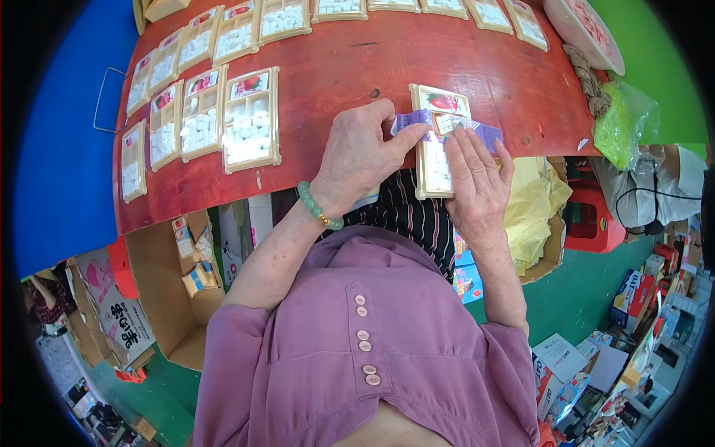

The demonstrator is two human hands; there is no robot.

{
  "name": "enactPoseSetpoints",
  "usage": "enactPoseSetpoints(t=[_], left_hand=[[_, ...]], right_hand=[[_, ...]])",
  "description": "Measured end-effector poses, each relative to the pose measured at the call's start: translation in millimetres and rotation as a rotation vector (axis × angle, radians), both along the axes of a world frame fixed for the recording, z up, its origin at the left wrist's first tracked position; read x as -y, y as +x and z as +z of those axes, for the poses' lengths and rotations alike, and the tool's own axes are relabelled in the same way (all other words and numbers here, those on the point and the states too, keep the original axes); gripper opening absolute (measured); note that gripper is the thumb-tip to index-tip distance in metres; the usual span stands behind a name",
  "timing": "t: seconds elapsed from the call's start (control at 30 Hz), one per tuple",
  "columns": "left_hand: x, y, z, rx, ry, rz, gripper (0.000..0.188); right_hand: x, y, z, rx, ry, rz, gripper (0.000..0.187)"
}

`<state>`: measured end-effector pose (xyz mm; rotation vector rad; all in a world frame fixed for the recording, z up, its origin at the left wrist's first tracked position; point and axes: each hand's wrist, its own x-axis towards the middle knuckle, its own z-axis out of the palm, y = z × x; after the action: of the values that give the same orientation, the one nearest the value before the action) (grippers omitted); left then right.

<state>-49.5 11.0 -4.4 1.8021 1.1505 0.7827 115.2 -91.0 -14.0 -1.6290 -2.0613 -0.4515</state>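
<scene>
A cream plastic tray [434,171] filled with white pieces, with a strawberry card [445,102] at its far end, lies near the front edge of the red table. Across its middle runs a purple printed band [488,135], whose ends stick out past both sides. My left hand [357,153], wearing a green bead bracelet, pinches the band's left end between thumb and forefinger. Flat over the band and the tray's right side rests my right hand [477,175], its fingers stretched out. Its palm hides part of the tray.
Similar filled trays [252,119] stand in rows on the table's left and far side. A white basin [585,30] of pink pieces sits at the far right, beside a green plastic bag [622,123]. Below are an open cardboard box [167,298] and a red stool [596,220].
</scene>
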Motion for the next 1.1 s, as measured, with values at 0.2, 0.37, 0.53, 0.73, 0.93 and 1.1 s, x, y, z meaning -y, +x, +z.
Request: enactPoseSetpoints(t=[0.2,0.37,0.53,0.73,0.93,1.1], left_hand=[[1.5,-7.8,8.3,0.51,-0.644,-0.018,0.03],[9.9,-7.5,12.0,0.821,-0.813,-0.034,0.026],[13.2,-6.2,6.5,0.928,-0.792,0.042,0.022],[11.3,-6.9,-2.8,0.891,-0.613,0.106,0.017],[16.9,-8.4,-1.6,0.705,-0.417,-0.013,0.017],[21.7,-10.4,6.6,0.64,-0.304,-0.077,0.021]], right_hand=[[-2.1,-4.6,17.9,0.089,0.062,0.083,0.04],[-4.0,-10.1,15.7,0.079,0.09,0.132,0.039],[-2.3,-14.1,15.2,0.038,0.071,0.121,0.041],[9.1,-18.1,47.7,-0.145,-0.292,0.09,0.055],[3.3,-7.6,45.8,-0.928,-0.34,-0.058,0.04],[-11.2,-19.4,32.8,-1.676,-0.202,0.017,0.026]])
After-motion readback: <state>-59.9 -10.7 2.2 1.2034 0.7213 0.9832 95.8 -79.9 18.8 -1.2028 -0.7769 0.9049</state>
